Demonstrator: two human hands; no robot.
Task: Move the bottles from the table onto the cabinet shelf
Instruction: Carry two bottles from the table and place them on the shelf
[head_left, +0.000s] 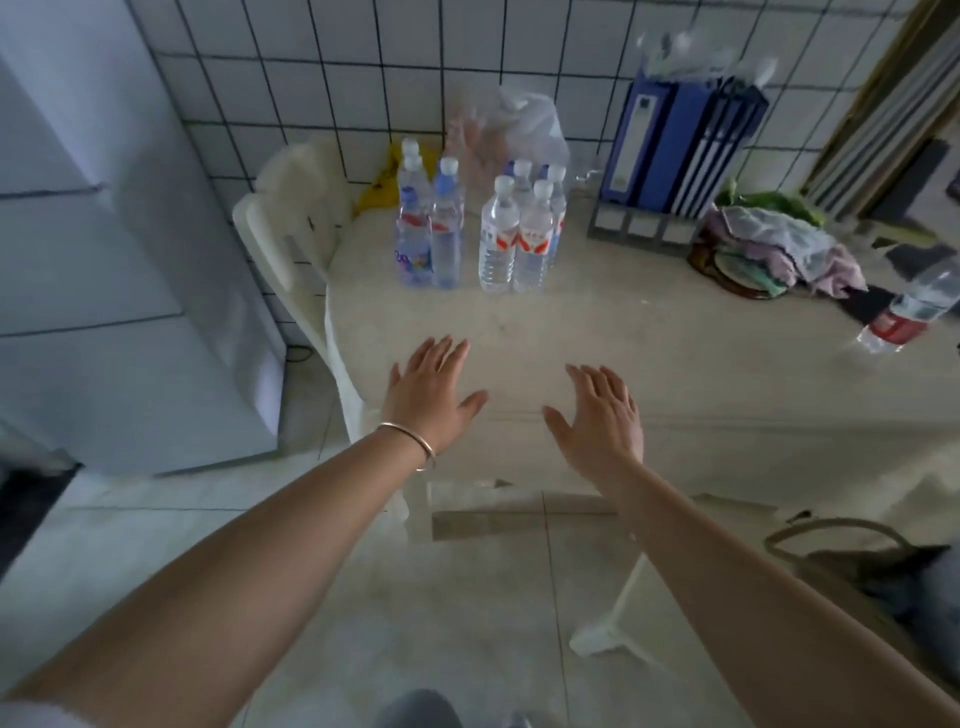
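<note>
left hand (431, 392): mid-frame, palm down over the near edge of the table, fingers straight and slightly spread, holds nothing; thin metal bangle (410, 441) on the wrist.
right hand (602, 415): just right of the left one, palm down, fingers straight and fanned, holds nothing; cannot tell whether either palm touches the top.
table (649, 332): pale beige flat-topped table, fills the centre and right of the frame.
bottles: upright clear plastic water bottles with white caps at the upper centre, well apart from both hands. left cluster (431, 228) with blue-toned labels; right cluster (519, 234) with red-and-white labels, packed touching.
stray bottle (909, 306): clear plastic bottle with a red label, tilted at the right edge, blurred.
behind the bottles: crumpled clear plastic bag (519, 130) against the white tiled wall.
upper right: blue file binders in a grey rack (675, 140); heap of crumpled cloths (779, 244) beside it.
left of frame: pale blue-white cabinet (104, 234), doors shut, shelf not visible.
</note>
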